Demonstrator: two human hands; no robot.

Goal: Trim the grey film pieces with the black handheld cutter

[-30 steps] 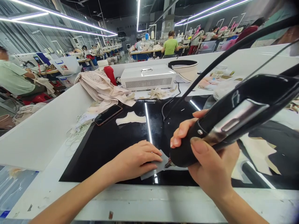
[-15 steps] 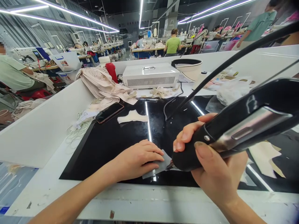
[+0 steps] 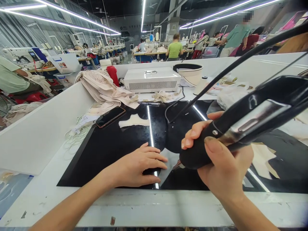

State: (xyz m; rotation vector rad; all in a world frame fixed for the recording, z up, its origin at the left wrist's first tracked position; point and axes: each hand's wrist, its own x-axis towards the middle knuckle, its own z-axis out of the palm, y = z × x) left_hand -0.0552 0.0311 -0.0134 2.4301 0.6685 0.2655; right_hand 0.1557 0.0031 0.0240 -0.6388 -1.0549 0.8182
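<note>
My right hand (image 3: 223, 157) is wrapped round a black corded hand tool (image 3: 240, 118) with a metal lever along its body. Its narrow metal tip (image 3: 177, 165) points down-left at the edge of a small grey, see-through sheet (image 3: 168, 162) on the black board. My left hand (image 3: 139, 165) lies palm down with fingers apart, its fingertips at the sheet's left side. Whether they press on the sheet is hard to see. Beyond it, a cream fabric piece (image 3: 134, 120) lies on the board.
Around the black board (image 3: 108, 150) are a phone (image 3: 110, 116), tangled pale cord (image 3: 78, 134), piled beige fabric (image 3: 101, 85), a white vented box (image 3: 152, 80) and cream cut pieces (image 3: 263, 160) at right. The tool's black cable (image 3: 216, 78) arcs across. White side walls (image 3: 48, 128) border the table.
My left hand's fingers have spread and moved slightly left, showing more of the grey sheet, which has turned. The tool stays in my right hand, its tip still by the sheet. The view has shifted slightly.
</note>
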